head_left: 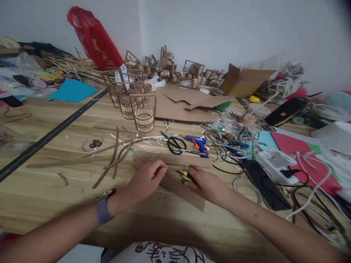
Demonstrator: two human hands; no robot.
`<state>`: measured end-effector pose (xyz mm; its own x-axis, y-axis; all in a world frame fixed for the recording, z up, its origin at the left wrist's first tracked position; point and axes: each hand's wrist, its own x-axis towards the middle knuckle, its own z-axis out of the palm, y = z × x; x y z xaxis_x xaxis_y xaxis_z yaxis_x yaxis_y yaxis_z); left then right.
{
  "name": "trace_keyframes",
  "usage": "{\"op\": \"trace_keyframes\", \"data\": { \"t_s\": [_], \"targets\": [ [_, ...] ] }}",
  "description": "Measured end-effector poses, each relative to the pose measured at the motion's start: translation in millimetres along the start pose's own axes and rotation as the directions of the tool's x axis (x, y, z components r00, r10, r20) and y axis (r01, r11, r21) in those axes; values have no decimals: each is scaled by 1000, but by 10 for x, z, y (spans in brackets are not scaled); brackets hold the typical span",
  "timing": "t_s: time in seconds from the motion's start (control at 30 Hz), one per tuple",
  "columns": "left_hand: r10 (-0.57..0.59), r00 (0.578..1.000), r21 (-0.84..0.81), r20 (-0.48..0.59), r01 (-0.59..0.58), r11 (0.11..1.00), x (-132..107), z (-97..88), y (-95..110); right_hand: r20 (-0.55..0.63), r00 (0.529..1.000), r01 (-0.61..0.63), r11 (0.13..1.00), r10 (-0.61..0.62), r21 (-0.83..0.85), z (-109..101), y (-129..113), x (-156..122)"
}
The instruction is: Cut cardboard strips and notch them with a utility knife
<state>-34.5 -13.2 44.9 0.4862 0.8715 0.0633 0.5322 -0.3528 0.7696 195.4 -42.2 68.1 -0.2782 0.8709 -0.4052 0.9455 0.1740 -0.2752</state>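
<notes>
In the lower middle of the frame, the left hand presses a cardboard strip onto the tabletop, its fingers curled under and gripping nothing. Just right of it, the right hand has its fingers closed round a yellow knife, whose tip points left toward the other hand. The strip's long axis runs from centre to lower right, beneath both hands. Farther back lie scissors and a glue gun, then baskets.
</notes>
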Motion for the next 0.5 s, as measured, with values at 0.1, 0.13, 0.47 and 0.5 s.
{"op": "trace_keyframes", "data": {
  "t_s": [0.1, 0.13, 0.47, 0.5],
  "targets": [
    [260, 955, 370, -146, -191, 909, 249, 10, -183, 14, 1000, -13, 996, 14, -91, -18, -131, 7],
    [311, 942, 459, -131, -220, 861, 323, 41, -246, 23, 1000, -13, 993, 15, -116, -17, -177, 12],
    [318, 948, 709, 3, -226, 668, 464, 401, -518, 65, 998, -2, 968, 19, -252, -36, -395, 100],
    [293, 956, 714, -5, -202, 670, 444, 400, -514, 72, 997, 4, 966, 15, -258, -44, -396, 99]
  ]
}}
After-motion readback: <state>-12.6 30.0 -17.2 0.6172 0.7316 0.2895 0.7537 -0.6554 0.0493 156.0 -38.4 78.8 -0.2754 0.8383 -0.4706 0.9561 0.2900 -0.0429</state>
